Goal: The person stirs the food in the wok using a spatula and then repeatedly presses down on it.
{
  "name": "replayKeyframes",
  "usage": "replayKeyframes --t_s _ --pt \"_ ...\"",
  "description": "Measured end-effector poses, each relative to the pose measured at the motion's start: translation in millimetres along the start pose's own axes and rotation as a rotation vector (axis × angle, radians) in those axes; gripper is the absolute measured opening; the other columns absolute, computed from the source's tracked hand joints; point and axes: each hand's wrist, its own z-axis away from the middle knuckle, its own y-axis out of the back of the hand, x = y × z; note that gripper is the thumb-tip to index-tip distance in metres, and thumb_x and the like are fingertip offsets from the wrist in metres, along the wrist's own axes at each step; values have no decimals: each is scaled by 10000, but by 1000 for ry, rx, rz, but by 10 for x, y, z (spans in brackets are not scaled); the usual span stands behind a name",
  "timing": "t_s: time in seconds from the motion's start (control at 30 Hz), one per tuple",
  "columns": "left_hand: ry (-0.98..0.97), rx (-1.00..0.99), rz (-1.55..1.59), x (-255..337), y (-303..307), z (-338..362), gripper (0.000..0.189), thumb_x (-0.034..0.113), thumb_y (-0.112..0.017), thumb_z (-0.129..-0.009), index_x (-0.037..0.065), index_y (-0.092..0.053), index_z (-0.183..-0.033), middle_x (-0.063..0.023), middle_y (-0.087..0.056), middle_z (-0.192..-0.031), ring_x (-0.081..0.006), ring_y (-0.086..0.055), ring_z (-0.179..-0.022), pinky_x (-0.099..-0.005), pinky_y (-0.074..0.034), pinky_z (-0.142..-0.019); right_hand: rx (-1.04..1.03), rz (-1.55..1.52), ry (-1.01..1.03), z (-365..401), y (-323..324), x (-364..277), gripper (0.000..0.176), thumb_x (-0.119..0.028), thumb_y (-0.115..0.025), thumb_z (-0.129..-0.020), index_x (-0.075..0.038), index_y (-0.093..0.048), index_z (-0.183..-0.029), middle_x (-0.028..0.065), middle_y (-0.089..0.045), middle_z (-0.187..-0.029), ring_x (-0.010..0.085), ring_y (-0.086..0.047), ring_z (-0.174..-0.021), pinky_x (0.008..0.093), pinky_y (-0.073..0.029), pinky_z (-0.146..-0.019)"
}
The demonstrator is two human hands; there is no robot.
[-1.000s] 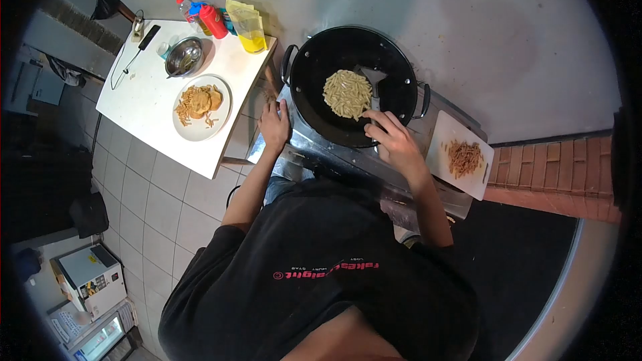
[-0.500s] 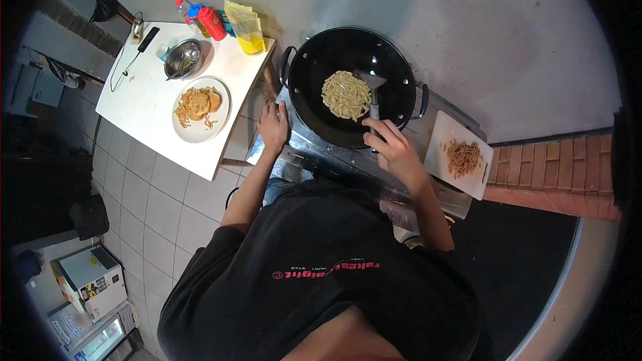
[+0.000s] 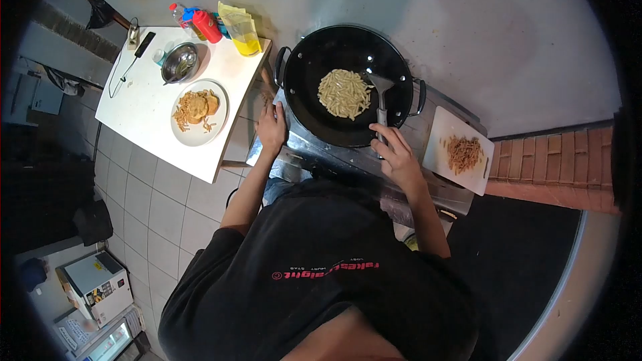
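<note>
Below me a black wok [image 3: 314,47] sits on a metal stove [image 3: 307,135]. Pale cut strips of food [image 3: 343,95], possibly fries, lie bunched at the wok's middle. My right hand [image 3: 399,160] is closed around the handle of a spatula [image 3: 382,97]; its metal blade rests inside the wok, just right of the strips. At the stove's left corner my left hand [image 3: 271,132] lies flat with its fingers stretched out, holding nothing, apart from the wok's left handle.
A white cutting board [image 3: 441,127] with browned strips [image 3: 464,154] lies to the right, near a brick ledge [image 3: 548,164]. On the white table [image 3: 134,120] at left stand a plate of food [image 3: 221,103], a steel bowl [image 3: 180,63], a red squeeze bottle [image 3: 208,27] and a yellow pouch [image 3: 239,30].
The spatula's blade has moved right, away from the strips, and my right hand has shifted slightly right with it. My left hand stays at the stove's corner.
</note>
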Motion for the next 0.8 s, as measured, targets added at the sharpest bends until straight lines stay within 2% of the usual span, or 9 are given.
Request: replayKeyframes --t_s 0.13,0.23,0.33,0.43,0.5,0.57,0.6,0.7,0.8 --pt "5 -22 -1 18 29 -4 498 453 -390 -1041 38 -647 -1140 -178 -652 -1078 -395 -622 -1045 -563 -413 -948 55 -18 -15 -25 30 -75 318 137 -628 -697 7 -630 -987 125 -592 -1272 319 -622 -1067 418 -547 -880" --pt "-6 -41 -6 -54 -15 -15 510 460 -385 -1042 33 -648 -1138 -176 -655 -1068 -393 -624 -1031 -555 -418 -928 200 -125 -138 -60 49 -55 248 124 -627 -772 10 -615 -992 143 -629 -1209 303 -657 -991 387 -550 -868" --pt "-32 18 -3 -90 -65 -31 520 466 -383 -1042 26 -648 -1125 -179 -657 -1057 -393 -626 -1023 -552 -418 -917 534 -204 -123 -298 176 19 65 8 -622 -939 -1 -573 -981 132 -658 -1096 197 -664 -817 281 -531 -718" --pt "-43 -34 -6 -10 24 -12 535 451 -338 -1061 5 -635 -1059 -224 -643 -1066 -431 -611 -1034 -534 -448 -904 537 -484 -359 -541 290 10 85 -40 -642 -952 -3 -567 -966 99 -654 -1023 154 -636 -710 277 -511 -657" --pt "-32 -32 4 3 33 -14 533 447 -340 -1062 3 -635 -1063 -231 -644 -1064 -433 -611 -1033 -530 -447 -907 501 -367 -394 -742 422 -28 126 -95 -641 -972 -5 -554 -951 87 -642 -920 132 -618 -656 292 -496 -629" --pt "-33 -10 8 -42 -16 -20 527 458 -360 -1052 14 -641 -1088 -209 -652 -1057 -416 -619 -1028 -540 -432 -918 332 -228 -514 -927 515 -30 155 -126 -645 -971 -4 -550 -949 112 -629 -849 200 -619 -645 323 -491 -627" --pt "-33 9 15 -69 -45 -23 523 468 -379 -1043 25 -648 -1113 -187 -659 -1050 -398 -627 -1024 -551 -416 -928 366 -114 -382 -975 466 115 182 -158 -638 -973 2 -552 -952 173 -614 -833 352 -612 -682 387 -491 -639" --pt "-15 -31 30 -42 -2 -26 516 461 -379 -1044 24 -650 -1080 -188 -662 -1059 -400 -627 -1026 -558 -413 -931 301 -27 -344 -1178 488 258 214 -189 -628 -976 8 -545 -961 222 -616 -867 467 -582 -775 453 -492 -669" --pt "-13 -12 24 -38 -7 -20 506 453 -382 -1044 22 -648 -1042 -187 -663 -1051 -401 -627 -1026 -562 -413 -928 278 99 -292 -1310 482 338 242 -219 -603 -991 10 -526 -971 242 -623 -900 492 -579 -842 490 -485 -692"
